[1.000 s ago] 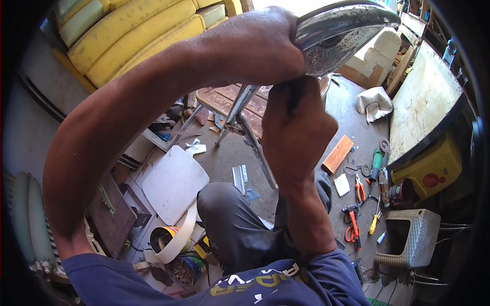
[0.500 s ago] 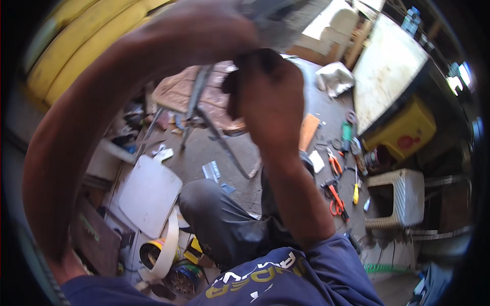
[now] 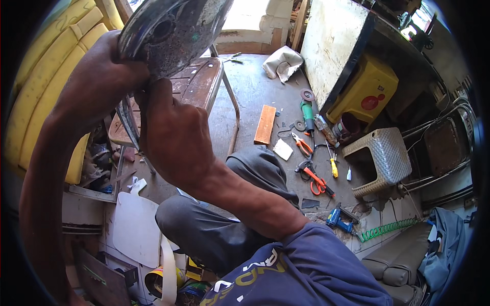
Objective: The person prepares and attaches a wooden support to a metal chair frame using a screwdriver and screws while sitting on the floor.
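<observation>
Currently, my left hand (image 3: 104, 71) is curled round the lower left edge of a metal disc (image 3: 181, 38), raised before a slatted seat (image 3: 200, 86). My right hand (image 3: 178, 135) is curled just beneath; whether it pinches anything, I cannot tell. Pliers (image 3: 303, 146) and a grinder (image 3: 307, 113) lie on the floor (image 3: 246, 81).

Standing here, I see the view looks from the person's own head, wide and fisheye, down and forward over the shirt (image 3: 332, 262) at five o'clock. The left hand (image 3: 109, 69) and right hand (image 3: 178, 135), toward ten, loom close; the floor (image 3: 250, 84) toward twelve lies farther off.
</observation>
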`<state>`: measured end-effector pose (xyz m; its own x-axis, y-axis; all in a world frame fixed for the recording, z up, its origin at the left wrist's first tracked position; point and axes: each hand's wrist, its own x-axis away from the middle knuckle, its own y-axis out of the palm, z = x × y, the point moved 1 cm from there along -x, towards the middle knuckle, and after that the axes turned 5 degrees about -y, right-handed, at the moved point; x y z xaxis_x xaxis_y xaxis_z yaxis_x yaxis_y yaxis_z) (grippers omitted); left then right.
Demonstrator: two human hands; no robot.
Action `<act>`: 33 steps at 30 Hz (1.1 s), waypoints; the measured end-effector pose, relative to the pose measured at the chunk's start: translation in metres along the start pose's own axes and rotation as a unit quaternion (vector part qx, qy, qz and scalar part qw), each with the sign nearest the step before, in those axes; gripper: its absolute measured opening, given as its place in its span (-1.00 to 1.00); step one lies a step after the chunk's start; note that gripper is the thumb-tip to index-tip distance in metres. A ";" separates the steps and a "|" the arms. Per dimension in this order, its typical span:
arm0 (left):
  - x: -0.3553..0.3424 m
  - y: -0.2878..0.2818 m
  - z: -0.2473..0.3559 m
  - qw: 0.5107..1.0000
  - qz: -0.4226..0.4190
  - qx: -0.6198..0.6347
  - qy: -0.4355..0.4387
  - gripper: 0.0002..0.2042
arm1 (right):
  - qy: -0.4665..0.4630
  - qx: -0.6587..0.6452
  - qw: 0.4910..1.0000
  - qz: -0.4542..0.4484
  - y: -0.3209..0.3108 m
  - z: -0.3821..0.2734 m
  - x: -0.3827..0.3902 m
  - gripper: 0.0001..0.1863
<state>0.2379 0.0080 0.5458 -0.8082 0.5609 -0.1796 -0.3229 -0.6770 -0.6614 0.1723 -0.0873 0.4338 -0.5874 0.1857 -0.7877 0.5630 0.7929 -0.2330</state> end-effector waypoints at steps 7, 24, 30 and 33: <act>-0.001 0.003 0.004 0.999 0.010 0.030 -0.011 -0.73 | 0.124 -0.212 0.966 0.076 0.005 0.001 -0.004 -0.77; -0.014 -0.013 0.013 0.990 -0.037 -0.097 -0.096 -0.84 | 0.646 0.481 0.587 -0.082 -0.340 0.478 0.346 -0.25; -0.016 -0.023 0.017 0.997 -0.010 -0.065 -0.045 -0.96 | 0.565 0.552 0.604 -0.100 -0.405 0.490 0.468 -0.31; -0.018 -0.013 0.015 0.997 -0.014 -0.055 -0.050 -0.95 | 0.518 0.511 0.686 -0.001 -0.375 0.473 0.445 -0.38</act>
<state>0.2492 -0.0004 0.5680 -0.8466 0.5245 -0.0903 -0.2939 -0.6022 -0.7423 -0.0254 -0.5768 -0.0988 -0.3876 0.9182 -0.0817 0.3643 0.0712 -0.9286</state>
